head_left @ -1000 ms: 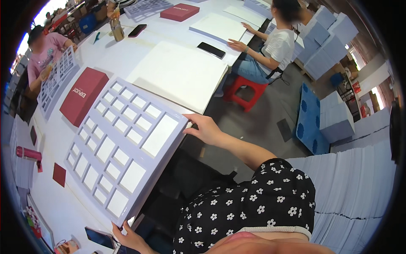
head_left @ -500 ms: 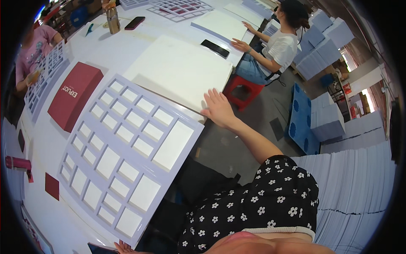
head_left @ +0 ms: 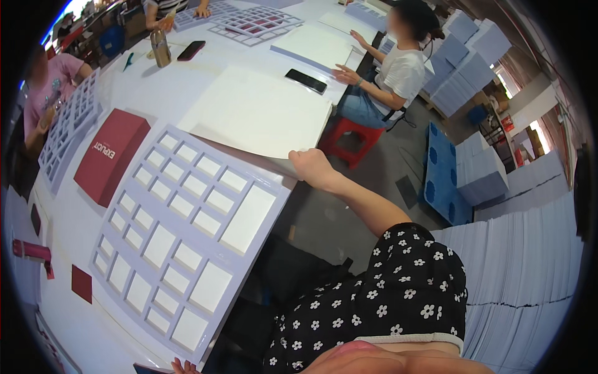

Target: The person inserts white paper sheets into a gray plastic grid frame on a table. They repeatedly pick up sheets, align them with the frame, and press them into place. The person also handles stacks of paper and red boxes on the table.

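Note:
My right hand (head_left: 311, 169) is closed on the near corner of a large white sheet (head_left: 261, 112), thumb and fingers pinching it. That near edge is raised, with a dark gap under it, while the rest lies on the table. In front lies a pale lilac compartment tray (head_left: 167, 206), its many rectangular openings showing white inside. At the bottom edge, by the tray's near corner, only the fingertips of my left hand (head_left: 183, 367) show, slightly apart. A dark flat object (head_left: 149, 369) lies beside them; the rest of that hand is out of view.
Left of the tray sit a dark red box (head_left: 112, 156), a small red card (head_left: 81, 283) and a pink bottle (head_left: 31, 250). Farther back are phones (head_left: 306, 81), a bottle (head_left: 161, 48) and more lattice frames (head_left: 258, 25). A co-worker (head_left: 398, 68) sits on a red stool (head_left: 344, 140).
My right hand has gone from lying flat with fingers spread to closing on the sheet's corner. The sheet's near edge has risen. My left hand stays by the tray's near corner.

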Available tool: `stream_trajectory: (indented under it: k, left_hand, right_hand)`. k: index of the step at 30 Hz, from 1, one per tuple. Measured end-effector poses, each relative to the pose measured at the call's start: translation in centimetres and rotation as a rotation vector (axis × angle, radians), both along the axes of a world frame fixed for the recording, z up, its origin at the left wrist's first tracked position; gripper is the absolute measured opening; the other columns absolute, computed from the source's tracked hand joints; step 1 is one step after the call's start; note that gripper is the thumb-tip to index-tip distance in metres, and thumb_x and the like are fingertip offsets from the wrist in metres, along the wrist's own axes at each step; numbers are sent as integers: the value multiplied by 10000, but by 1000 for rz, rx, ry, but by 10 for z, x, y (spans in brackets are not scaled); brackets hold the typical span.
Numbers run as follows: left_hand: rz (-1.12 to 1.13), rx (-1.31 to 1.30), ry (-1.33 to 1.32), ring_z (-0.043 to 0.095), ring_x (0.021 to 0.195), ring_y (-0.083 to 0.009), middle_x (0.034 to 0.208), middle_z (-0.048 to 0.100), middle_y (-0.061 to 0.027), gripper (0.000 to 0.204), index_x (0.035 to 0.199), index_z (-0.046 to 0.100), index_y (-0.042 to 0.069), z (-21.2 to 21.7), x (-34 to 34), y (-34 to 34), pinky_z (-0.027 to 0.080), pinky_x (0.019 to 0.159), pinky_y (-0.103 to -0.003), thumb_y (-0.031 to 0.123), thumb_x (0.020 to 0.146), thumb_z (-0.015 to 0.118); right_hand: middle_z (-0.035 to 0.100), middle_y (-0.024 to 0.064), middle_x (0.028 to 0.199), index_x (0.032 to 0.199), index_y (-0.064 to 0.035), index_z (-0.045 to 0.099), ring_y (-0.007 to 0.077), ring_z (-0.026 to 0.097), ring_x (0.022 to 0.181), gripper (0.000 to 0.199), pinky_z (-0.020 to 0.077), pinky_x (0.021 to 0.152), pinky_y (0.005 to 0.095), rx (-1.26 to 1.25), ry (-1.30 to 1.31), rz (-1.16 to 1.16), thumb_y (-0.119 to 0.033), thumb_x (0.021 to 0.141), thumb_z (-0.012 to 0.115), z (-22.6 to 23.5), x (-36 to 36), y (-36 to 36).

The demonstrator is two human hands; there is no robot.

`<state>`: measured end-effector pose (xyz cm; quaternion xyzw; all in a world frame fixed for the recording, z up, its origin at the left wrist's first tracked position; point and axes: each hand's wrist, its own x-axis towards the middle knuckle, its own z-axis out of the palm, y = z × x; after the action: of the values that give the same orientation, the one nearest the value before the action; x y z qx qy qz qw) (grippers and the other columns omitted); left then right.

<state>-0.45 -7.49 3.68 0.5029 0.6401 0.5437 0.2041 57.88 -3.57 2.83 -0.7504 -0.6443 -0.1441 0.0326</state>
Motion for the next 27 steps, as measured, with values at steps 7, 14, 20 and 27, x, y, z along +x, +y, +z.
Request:
stream_trajectory:
  k: [7, 14, 20, 27]
  left_hand:
    - [2, 66, 12, 655, 904, -361, 1159, 599, -273, 671, 1233, 483, -130, 13, 4, -10, 536, 761, -425, 487, 1039, 301]
    - [42, 162, 51, 661, 907, -342, 1131, 605, -260, 629, 1213, 498, -110, 26, -5, -21, 551, 740, -419, 463, 1045, 302]
    - [32, 234, 51, 660, 874, -327, 1040, 626, -254, 564, 1228, 516, -65, 57, 8, -20, 553, 755, -415, 426, 1051, 303]
    - [-26, 153, -149, 623, 928, -288, 1060, 624, -201, 490, 1257, 527, -39, 57, -14, -12, 511, 817, -390, 373, 1037, 378]
  right_hand:
    - [611, 66, 656, 737, -93, 550, 230, 634, 620, 53, 455, 574, 345, 175, -96, -23, -113, 719, 596, 13, 3, -40]
    - [692, 142, 886, 1014, -64, 638, 300, 666, 849, 305, 473, 853, 349, 680, 116, -336, -298, 826, 694, -27, -12, -74]
    - [673, 112, 914, 1078, 37, 561, 221, 689, 741, 252, 561, 581, 366, 313, 2016, -638, -178, 947, 572, -44, 30, -63]
    - [643, 131, 905, 1001, 36, 549, 232, 665, 851, 107, 563, 746, 406, 788, 2407, -565, -25, 926, 503, -3, 29, -18]
